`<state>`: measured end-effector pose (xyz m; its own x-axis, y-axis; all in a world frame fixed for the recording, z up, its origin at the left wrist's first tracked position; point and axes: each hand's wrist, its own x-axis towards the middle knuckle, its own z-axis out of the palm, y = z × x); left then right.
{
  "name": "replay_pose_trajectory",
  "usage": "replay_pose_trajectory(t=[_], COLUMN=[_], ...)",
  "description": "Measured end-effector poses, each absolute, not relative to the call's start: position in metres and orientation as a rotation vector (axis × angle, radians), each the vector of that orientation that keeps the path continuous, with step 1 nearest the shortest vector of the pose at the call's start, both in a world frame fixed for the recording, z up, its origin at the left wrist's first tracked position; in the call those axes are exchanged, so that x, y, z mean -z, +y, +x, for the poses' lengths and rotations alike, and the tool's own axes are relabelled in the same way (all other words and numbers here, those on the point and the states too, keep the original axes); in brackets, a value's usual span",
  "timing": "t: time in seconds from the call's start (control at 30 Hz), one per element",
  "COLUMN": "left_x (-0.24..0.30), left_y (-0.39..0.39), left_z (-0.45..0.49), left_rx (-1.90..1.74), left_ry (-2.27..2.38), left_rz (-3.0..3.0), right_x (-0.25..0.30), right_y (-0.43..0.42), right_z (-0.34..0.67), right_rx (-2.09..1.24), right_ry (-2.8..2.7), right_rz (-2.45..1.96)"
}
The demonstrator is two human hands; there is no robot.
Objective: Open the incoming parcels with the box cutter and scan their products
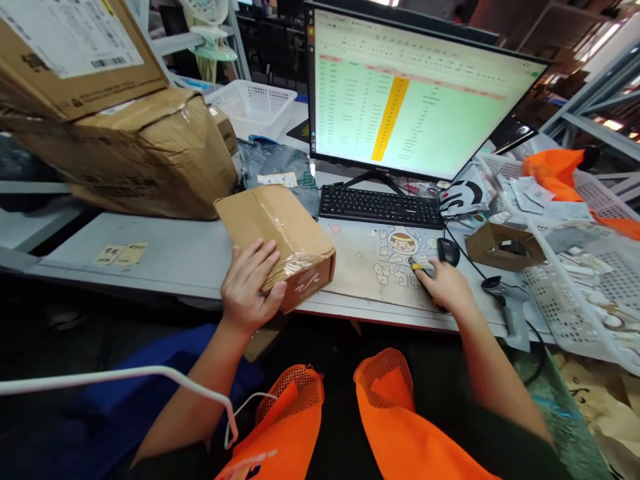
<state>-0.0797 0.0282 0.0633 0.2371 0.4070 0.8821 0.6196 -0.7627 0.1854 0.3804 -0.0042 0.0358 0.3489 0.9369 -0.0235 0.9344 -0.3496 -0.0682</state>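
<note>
My left hand (250, 283) grips the near end of a small taped cardboard box (283, 230) that rests on the desk edge. My right hand (445, 287) lies on the desk mat (370, 267), fingers closed round a small yellow and grey tool (420, 265), right beside a black mouse (449, 251). A black keyboard (380, 205) lies beyond both hands, under a monitor (415, 100) showing a green spreadsheet with a yellow column.
Large crumpled cardboard boxes (145, 153) fill the left of the desk. A grey mailer bag (277, 170), white baskets (253, 103), a small open carton (500, 245) and a barcode scanner (507, 300) lie around. Orange mesh bags (395, 407) sit on my lap.
</note>
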Motion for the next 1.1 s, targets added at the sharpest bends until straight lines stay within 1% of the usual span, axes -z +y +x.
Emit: replay_pose_trajectory(t=[0.1, 0.2, 0.27, 0.37, 0.43, 0.5, 0.6, 0.73, 0.87, 1.0, 1.1], left_x=[-0.063, -0.062, -0.060, -0.060, -0.062, -0.064, -0.064, -0.057, -0.051, -0.051, -0.053], left_y=[0.028, 0.028, 0.028, 0.027, 0.025, 0.024, 0.024, 0.028, 0.034, 0.033, 0.031], left_z=[-0.074, -0.069, -0.066, -0.068, -0.071, -0.076, -0.081, -0.080, -0.078, -0.074, -0.073], left_rx=[1.506, 1.482, 1.476, 1.451, 1.412, 1.352, 1.306, 1.358, 1.375, 1.411, 1.425], left_ry=[-0.992, -1.049, -1.116, -1.210, -1.207, -1.177, -1.125, -0.990, -1.079, -1.075, -1.037], left_rz=[-2.275, -2.242, -2.238, -2.269, -2.328, -2.403, -2.434, -2.327, -2.316, -2.332, -2.333], right_x=[-0.011, -0.001, -0.007, -0.030, -0.047, -0.059, -0.067, -0.069, -0.073, -0.077, -0.071], right_y=[-0.061, -0.081, -0.083, -0.084, -0.082, -0.078, -0.067, -0.055, -0.050, -0.041, -0.037], right_z=[0.384, 0.374, 0.352, 0.300, 0.263, 0.233, 0.211, 0.202, 0.197, 0.217, 0.259], right_rx=[0.021, 0.139, 0.123, 0.041, 0.003, 0.005, 0.066, 0.166, 0.204, 0.169, 0.180], right_ry=[-1.749, -1.740, -1.799, -1.964, -2.060, -2.133, -2.190, -2.170, -2.181, -2.154, -1.985], right_rz=[-2.547, -2.260, -1.967, -1.517, -1.320, -1.225, -1.179, -1.159, -1.152, -1.318, -1.549])
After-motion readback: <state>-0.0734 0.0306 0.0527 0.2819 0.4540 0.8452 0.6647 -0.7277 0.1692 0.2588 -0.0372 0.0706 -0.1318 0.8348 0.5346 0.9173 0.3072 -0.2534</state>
